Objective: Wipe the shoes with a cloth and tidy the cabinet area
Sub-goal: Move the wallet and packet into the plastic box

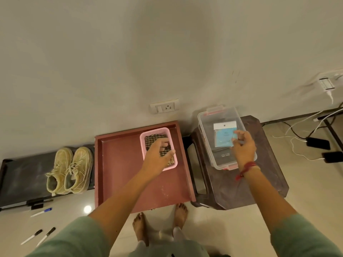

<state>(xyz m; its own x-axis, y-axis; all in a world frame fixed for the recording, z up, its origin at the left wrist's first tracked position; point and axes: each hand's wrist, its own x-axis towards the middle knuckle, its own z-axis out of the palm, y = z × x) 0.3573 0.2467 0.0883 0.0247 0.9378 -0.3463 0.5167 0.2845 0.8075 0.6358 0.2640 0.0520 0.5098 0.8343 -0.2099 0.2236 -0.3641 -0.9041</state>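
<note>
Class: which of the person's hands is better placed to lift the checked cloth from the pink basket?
Left. The left hand already hovers over the checked cloth in the pink basket; the right hand is over the clear box.

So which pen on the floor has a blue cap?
The pen with the blue cap lies nearest the shoes. The other two pens, closer to the person, have black caps.

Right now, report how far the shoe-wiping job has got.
Nothing looks done: the shoes sit untouched on the low dark shelf. In hand: the left hand reaches into the pink basket for the checked cloth. Left: wiping, tidying.
</note>
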